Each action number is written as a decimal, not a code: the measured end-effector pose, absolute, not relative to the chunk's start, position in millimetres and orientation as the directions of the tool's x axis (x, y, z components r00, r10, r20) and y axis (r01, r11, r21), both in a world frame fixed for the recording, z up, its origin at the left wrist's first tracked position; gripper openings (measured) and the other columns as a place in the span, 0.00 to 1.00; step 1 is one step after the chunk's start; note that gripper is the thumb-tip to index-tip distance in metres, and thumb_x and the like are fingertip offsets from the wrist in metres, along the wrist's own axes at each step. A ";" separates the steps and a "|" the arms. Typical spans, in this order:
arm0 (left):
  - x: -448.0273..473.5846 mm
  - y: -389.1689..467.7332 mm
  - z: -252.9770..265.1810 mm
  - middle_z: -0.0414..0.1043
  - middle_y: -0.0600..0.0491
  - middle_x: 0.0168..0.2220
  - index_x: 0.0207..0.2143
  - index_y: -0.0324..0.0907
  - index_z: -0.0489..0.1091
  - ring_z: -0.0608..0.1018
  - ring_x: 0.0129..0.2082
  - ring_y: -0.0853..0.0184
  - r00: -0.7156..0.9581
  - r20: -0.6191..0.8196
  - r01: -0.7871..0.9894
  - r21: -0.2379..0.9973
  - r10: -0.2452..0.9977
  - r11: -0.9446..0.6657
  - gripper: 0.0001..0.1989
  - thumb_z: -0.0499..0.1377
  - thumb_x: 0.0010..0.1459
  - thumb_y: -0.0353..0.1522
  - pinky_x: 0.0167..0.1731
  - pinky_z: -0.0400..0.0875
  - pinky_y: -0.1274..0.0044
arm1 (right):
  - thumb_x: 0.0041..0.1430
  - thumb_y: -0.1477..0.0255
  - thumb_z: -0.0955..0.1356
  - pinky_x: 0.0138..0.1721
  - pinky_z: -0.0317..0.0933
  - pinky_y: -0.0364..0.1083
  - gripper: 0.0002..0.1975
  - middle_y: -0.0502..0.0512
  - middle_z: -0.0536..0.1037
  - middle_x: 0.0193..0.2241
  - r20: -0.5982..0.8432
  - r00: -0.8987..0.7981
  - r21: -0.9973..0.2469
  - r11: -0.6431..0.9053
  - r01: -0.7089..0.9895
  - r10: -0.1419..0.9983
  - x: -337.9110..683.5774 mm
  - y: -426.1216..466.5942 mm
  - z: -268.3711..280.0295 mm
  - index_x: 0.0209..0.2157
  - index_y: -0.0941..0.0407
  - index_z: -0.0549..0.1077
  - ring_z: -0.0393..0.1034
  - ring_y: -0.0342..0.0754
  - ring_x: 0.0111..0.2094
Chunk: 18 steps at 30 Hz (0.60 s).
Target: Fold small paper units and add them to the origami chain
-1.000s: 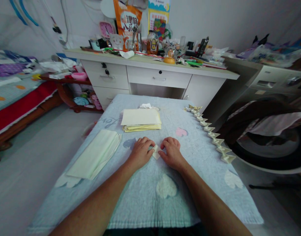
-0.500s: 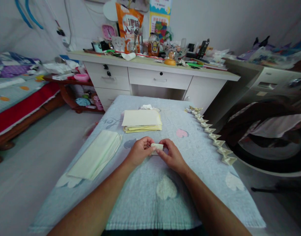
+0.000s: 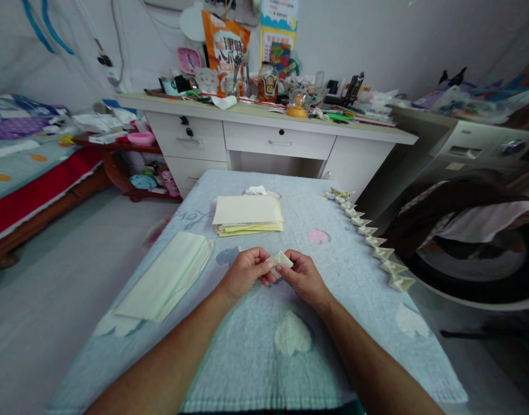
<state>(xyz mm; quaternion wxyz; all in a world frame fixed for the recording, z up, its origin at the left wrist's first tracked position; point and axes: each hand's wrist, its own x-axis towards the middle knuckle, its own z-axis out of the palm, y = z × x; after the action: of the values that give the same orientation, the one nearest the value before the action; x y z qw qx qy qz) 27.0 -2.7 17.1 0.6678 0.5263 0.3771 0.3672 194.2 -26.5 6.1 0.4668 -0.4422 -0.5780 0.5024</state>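
Observation:
A small folded piece of cream paper (image 3: 281, 260) is held up over the table between my two hands, one corner pointing away from me. My left hand (image 3: 250, 270) pinches its left side, thumb on top and fingers beneath. On the right side, my right hand (image 3: 305, 275) grips it with the thumb pressed on its face. Beyond my hands lies a stack of cream and yellow paper sheets (image 3: 248, 211). To the left rests a bundle of pale green folded paper (image 3: 165, 276). A row of folded paper pieces (image 3: 382, 252) runs along the table's right side.
A blue patterned cloth (image 3: 230, 369) covers the table. Behind it stands a white desk (image 3: 279, 138) crowded with a jar (image 3: 268, 82), an orange bag (image 3: 225, 49) and small items. A washing machine (image 3: 467, 138) is at the right, a bed (image 3: 40, 173) at the left.
The paper in my hands has turned from a flat rectangle to a pointed, diamond-like shape. My left fingers have shifted underneath it. The stacks and the row stay where they were.

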 end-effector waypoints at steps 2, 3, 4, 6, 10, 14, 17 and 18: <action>27.6 -3.0 16.4 0.71 0.55 0.19 0.28 0.38 0.64 0.71 0.17 0.74 0.451 -0.111 -0.063 0.986 0.886 0.155 0.12 0.62 0.50 0.37 0.18 0.62 0.83 | 0.54 0.62 0.69 0.26 0.52 0.40 0.14 0.47 0.66 0.21 0.087 -0.174 -0.994 0.097 0.050 0.981 196.2 -26.8 6.7 0.26 0.58 0.67 0.57 0.40 0.23; 27.8 -3.0 15.5 0.70 0.56 0.19 0.29 0.38 0.65 0.70 0.17 0.75 0.450 -0.102 -0.054 0.988 0.887 0.141 0.11 0.62 0.50 0.36 0.17 0.60 0.83 | 0.54 0.62 0.69 0.25 0.52 0.40 0.14 0.47 0.66 0.21 0.082 -0.171 -0.994 0.093 0.060 0.982 197.0 -27.1 7.5 0.26 0.58 0.67 0.57 0.40 0.23; 28.1 -3.0 14.3 0.70 0.56 0.21 0.31 0.37 0.66 0.69 0.17 0.76 0.447 -0.087 -0.053 0.991 0.890 0.124 0.12 0.62 0.50 0.36 0.17 0.59 0.83 | 0.53 0.62 0.70 0.25 0.51 0.40 0.14 0.46 0.65 0.20 0.077 -0.166 -0.993 0.090 0.075 0.983 197.6 -27.4 8.5 0.25 0.58 0.67 0.56 0.39 0.23; 28.6 -2.6 11.8 0.71 0.57 0.25 0.35 0.38 0.67 0.68 0.17 0.77 0.429 -0.046 -0.058 0.995 0.902 0.078 0.13 0.63 0.50 0.35 0.18 0.59 0.83 | 0.52 0.61 0.70 0.23 0.49 0.40 0.15 0.46 0.64 0.19 0.067 -0.162 -0.990 0.086 0.116 0.985 198.0 -28.2 10.6 0.24 0.58 0.67 0.54 0.39 0.22; 29.3 -1.9 9.9 0.67 0.58 0.24 0.32 0.38 0.69 0.65 0.18 0.78 0.383 -0.005 -0.015 1.000 0.924 0.011 0.10 0.63 0.50 0.35 0.19 0.58 0.83 | 0.52 0.60 0.70 0.22 0.47 0.39 0.16 0.45 0.63 0.19 0.056 -0.176 -0.981 0.087 0.176 0.983 195.5 -29.2 12.4 0.24 0.58 0.67 0.53 0.38 0.21; 29.9 -2.6 13.2 0.64 0.61 0.19 0.31 0.38 0.67 0.64 0.17 0.77 0.371 -0.040 -0.049 0.997 0.928 0.062 0.10 0.61 0.52 0.36 0.19 0.57 0.83 | 0.52 0.62 0.71 0.25 0.52 0.39 0.14 0.46 0.66 0.23 0.093 -0.165 -0.990 0.109 0.092 0.982 191.3 -28.5 10.1 0.30 0.57 0.67 0.58 0.40 0.24; 30.2 -3.4 13.8 0.67 0.59 0.20 0.34 0.40 0.64 0.68 0.18 0.75 0.390 -0.065 -0.107 0.988 0.918 0.115 0.09 0.60 0.52 0.35 0.20 0.60 0.82 | 0.53 0.64 0.69 0.27 0.55 0.40 0.11 0.47 0.68 0.24 0.126 -0.142 -0.988 0.138 0.076 0.982 189.2 -28.6 10.1 0.31 0.56 0.66 0.61 0.41 0.25; 30.2 -3.5 13.4 0.68 0.58 0.21 0.34 0.40 0.63 0.69 0.19 0.74 0.400 -0.068 -0.096 0.989 0.914 0.115 0.09 0.59 0.53 0.34 0.20 0.60 0.82 | 0.54 0.65 0.68 0.27 0.55 0.41 0.09 0.47 0.68 0.23 0.148 -0.132 -0.979 0.164 0.118 0.980 189.0 -28.9 10.9 0.30 0.56 0.66 0.61 0.41 0.25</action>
<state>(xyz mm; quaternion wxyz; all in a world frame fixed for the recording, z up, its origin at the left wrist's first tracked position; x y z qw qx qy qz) 30.2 -3.5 13.4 0.6422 0.5363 0.3811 0.3933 189.0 -28.9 10.9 0.4730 -0.4587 -0.5984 0.4558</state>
